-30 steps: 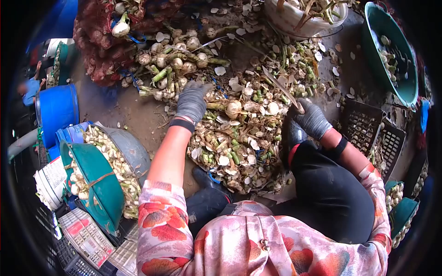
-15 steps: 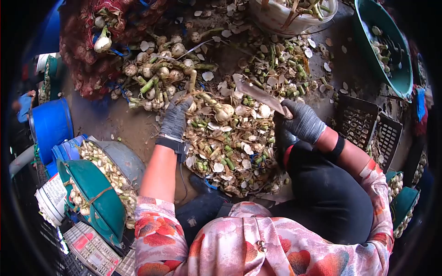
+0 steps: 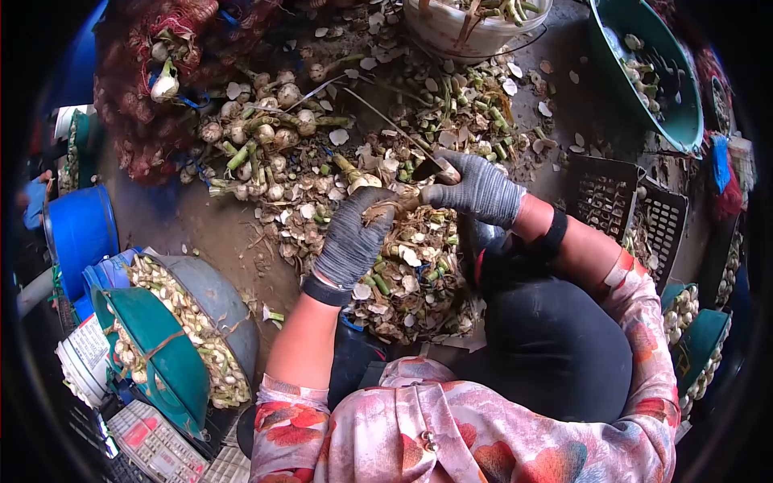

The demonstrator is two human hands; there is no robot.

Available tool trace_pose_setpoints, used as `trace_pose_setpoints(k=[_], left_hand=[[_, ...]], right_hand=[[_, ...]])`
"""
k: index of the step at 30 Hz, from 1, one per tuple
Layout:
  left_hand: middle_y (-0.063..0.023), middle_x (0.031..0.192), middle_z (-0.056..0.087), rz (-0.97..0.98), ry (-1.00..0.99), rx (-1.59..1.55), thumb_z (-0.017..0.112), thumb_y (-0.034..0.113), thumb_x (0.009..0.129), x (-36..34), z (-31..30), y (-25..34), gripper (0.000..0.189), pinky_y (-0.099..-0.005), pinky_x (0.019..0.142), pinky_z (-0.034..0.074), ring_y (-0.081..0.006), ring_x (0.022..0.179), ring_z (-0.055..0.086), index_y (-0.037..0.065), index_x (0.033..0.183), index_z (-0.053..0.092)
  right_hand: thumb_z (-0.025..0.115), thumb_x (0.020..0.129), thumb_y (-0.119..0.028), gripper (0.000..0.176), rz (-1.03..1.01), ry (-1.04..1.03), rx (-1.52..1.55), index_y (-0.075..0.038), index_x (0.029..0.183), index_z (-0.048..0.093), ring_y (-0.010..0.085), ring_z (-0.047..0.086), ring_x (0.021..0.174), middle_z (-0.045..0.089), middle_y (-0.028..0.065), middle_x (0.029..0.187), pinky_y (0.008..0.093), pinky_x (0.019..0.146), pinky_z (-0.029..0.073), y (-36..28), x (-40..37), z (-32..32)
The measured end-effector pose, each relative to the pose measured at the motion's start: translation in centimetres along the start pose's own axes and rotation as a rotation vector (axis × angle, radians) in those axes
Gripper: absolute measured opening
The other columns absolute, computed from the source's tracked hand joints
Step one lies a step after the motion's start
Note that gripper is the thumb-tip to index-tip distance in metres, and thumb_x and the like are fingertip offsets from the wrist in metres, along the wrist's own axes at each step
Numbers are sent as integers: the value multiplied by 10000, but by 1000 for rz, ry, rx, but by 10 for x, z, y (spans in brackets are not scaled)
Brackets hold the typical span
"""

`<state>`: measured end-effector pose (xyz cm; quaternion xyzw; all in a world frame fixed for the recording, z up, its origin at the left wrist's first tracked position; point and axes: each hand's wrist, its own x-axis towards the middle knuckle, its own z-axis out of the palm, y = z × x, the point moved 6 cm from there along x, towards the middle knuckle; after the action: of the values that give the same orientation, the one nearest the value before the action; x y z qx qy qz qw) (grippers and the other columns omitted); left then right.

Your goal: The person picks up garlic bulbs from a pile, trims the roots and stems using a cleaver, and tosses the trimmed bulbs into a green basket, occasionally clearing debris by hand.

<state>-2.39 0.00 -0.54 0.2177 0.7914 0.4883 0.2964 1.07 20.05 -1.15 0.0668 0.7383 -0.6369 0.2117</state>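
Observation:
My left hand (image 3: 356,237), in a grey knit glove, is closed around a garlic bulb (image 3: 409,199) with dry brown leaves, mostly covered by the fingers. My right hand (image 3: 481,191), gloved alike, grips a broad-bladed knife (image 3: 428,167), its blade turned nearly edge-on. The right fingertips meet the bulb. Just beyond my left hand, another garlic bulb with its stalk (image 3: 356,175) lies on the heap of cut stalks and peelings (image 3: 411,278). A pile of untrimmed garlic (image 3: 266,129) lies farther off to the left.
Red mesh sacks (image 3: 137,105) stand at far left. A white bucket (image 3: 475,36) and a green basin (image 3: 652,88) are at the back. Black crates (image 3: 604,193) stand at right. Basins of garlic, including a green one (image 3: 165,354), sit at left beside a blue tub (image 3: 84,229).
My left hand has moved right and nearer, now with a garlic bulb in it. My right hand has come left with the knife, and the two hands meet. The view has shifted slightly.

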Motion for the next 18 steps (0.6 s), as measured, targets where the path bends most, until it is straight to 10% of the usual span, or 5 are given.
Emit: trace_pose_setpoints(k=[4, 8, 11, 13, 18], left_hand=[[-96, 948, 671, -180, 279, -397, 486, 281, 1020, 7, -5, 4, 290, -303, 797, 516, -173, 882, 639, 31, 1037, 632], [-112, 1037, 701, -326, 429, -1552, 438, 283, 1021, 11, -18, -50, 287, -420, 871, 585, -250, 1011, 682, 62, 1046, 620], [-163, 1332, 575, -251, 84, -1542, 659, 229, 900, 6, 23, -23, 498, -468, 1080, 446, -293, 1199, 582, 32, 1332, 509], [-145, 1302, 582, -283, 59, -1502, 693, 240, 875, 6, 40, -25, 559, -428, 1039, 467, -274, 1169, 590, 37, 1351, 482], [-82, 1221, 603, -135, 63, -1218, 737, 221, 832, 29, 40, 10, 586, -345, 905, 509, -205, 1078, 606, 53, 1337, 491]], right_hand=[[792, 802, -427, 530, 103, -51, -99, -18, 1109, 655, 179, 640, 894, 706, 111, 940, 349, 863, 508, -26, 2, -1], [738, 864, -361, 280, 270, 66, 334, -115, 939, 627, 40, 420, 511, 519, -48, 658, 216, 438, 340, 5, -2, -11], [731, 866, -376, 286, 231, 63, 357, -125, 938, 614, 39, 406, 493, 494, -55, 633, 216, 406, 318, 22, 4, -9], [745, 845, -450, 379, 420, -30, 261, -93, 935, 656, 91, 547, 548, 607, -22, 682, 263, 492, 454, 23, -1, -6], [747, 833, -424, 489, 14, 130, -237, -71, 1154, 637, 290, 678, 810, 706, 117, 919, 378, 783, 532, 2, -4, -11]])
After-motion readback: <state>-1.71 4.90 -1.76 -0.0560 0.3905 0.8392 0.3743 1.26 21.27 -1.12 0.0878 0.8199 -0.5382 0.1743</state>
